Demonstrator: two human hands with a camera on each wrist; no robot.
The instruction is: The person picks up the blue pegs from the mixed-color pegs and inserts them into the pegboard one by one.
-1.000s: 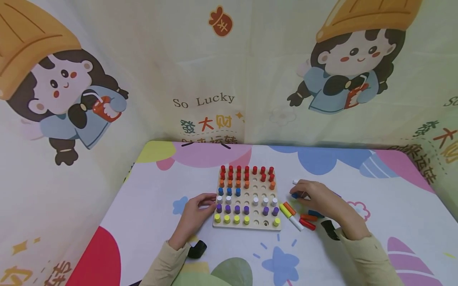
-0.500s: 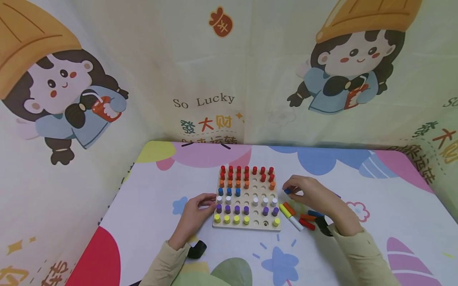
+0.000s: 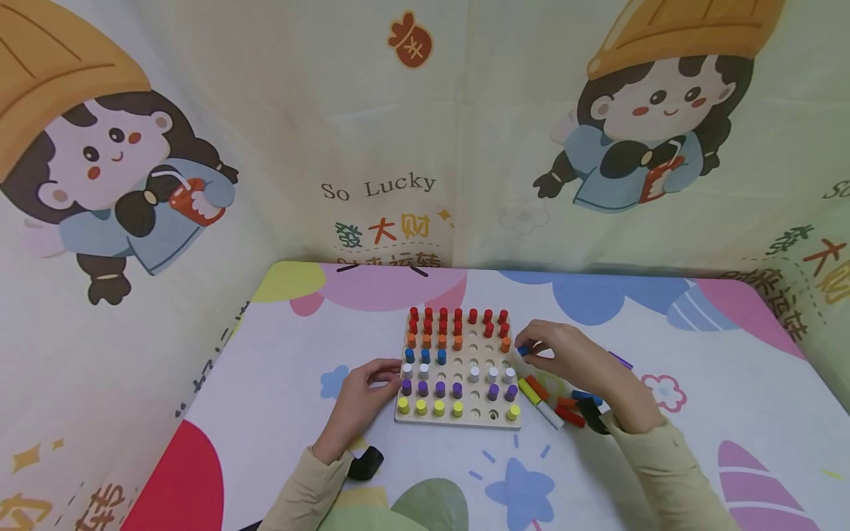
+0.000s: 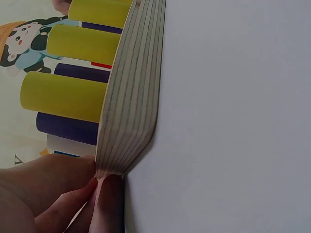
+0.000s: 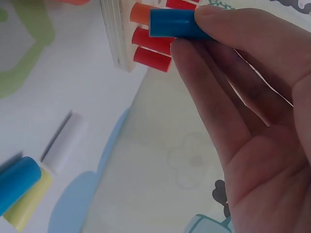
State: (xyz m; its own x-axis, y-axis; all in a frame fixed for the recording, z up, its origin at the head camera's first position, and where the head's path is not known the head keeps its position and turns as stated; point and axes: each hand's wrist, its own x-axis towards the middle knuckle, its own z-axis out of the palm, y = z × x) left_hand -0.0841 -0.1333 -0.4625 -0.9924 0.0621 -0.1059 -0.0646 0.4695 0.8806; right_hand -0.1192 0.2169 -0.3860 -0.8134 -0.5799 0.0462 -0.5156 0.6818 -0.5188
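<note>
A wooden pegboard (image 3: 458,422) lies on the table with rows of red, orange, blue, white, purple and yellow pegs standing in it; several holes hold no peg. My left hand (image 3: 364,394) grips the board's left edge, its thumb and fingertips at the wood in the left wrist view. Between thumb and fingertips of my right hand (image 3: 574,358) is a blue peg (image 5: 175,23), pinched at one end. This hand is raised just beyond the board's right edge, near the orange end peg (image 3: 506,344). The blue row (image 3: 426,356) has three pegs at its left.
Loose pegs lie right of the board: yellow (image 3: 529,391), white (image 3: 550,414), red (image 3: 569,417), blue (image 3: 586,397) and a purple one (image 3: 620,360), with orange ones among them. A patterned cloth wall (image 3: 491,147) rises behind the table.
My right hand has moved left toward the board with the blue peg, away from the loose pegs. The left hand and the board have stayed in place.
</note>
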